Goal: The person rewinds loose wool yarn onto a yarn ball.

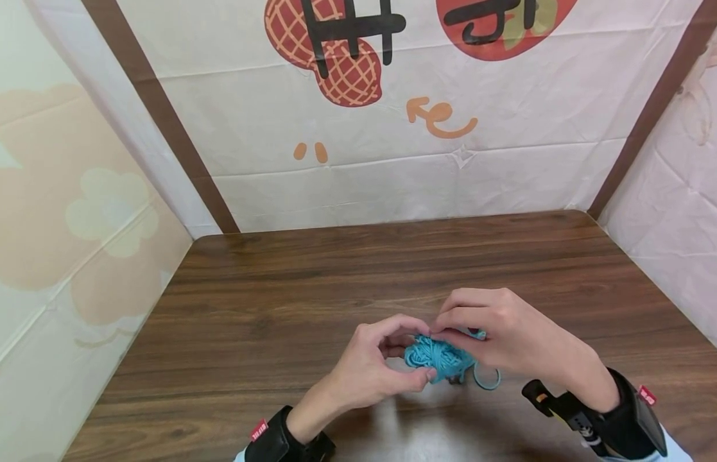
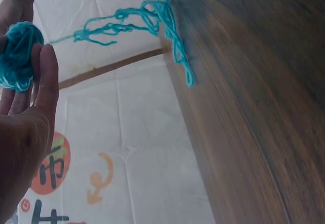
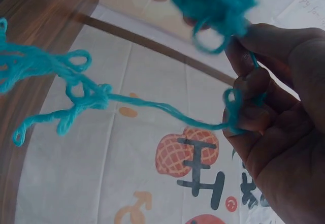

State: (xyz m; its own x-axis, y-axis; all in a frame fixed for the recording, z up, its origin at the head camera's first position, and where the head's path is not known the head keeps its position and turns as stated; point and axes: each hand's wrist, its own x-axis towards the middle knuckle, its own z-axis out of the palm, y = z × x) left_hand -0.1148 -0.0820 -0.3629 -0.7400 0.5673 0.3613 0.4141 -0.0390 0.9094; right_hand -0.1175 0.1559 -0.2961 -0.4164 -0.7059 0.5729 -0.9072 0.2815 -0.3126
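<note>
A small ball of turquoise yarn (image 1: 439, 357) is held above the table, near its front. My left hand (image 1: 372, 366) grips the ball from the left, with the thumb in front and the fingers behind. At the ball's upper right, my right hand (image 1: 502, 330) pinches the yarn, its fingers curled. From that hand a yarn strand (image 3: 167, 110) runs to a loose, knotted tangle, shown in the right wrist view. The left wrist view also shows this tangle (image 2: 165, 18), with several loops. A single loop of yarn (image 1: 487, 377) hangs beside the ball in the head view.
The brown wood-grain table (image 1: 266, 333) spreads around both hands. Behind it hangs a white printed cloth (image 1: 393, 186) with brown stripes, and pale cloth (image 1: 676, 192) walls flank the sides. Both wrists wear black camera straps (image 1: 632, 414).
</note>
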